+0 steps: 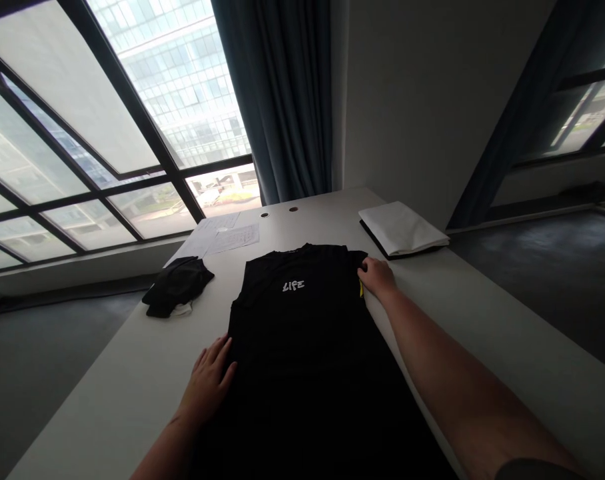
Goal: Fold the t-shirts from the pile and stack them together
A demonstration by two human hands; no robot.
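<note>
Centre of frame: black T-shirt, spread flat on the white table, white "LIFE" lettering near the collar. Left hand lies flat, fingers extended, on the shirt's left edge. Right hand pinches the shirt's upper right shoulder. Left of centre: crumpled black garment; papers beyond. Right of centre: white folded cloth. Upper left: large windows; dark curtain.

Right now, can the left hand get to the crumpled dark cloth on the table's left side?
Probably yes. The left hand lies flat at the black shirt's left edge; only bare table lies between it and the crumpled cloth, further out to its left.
</note>
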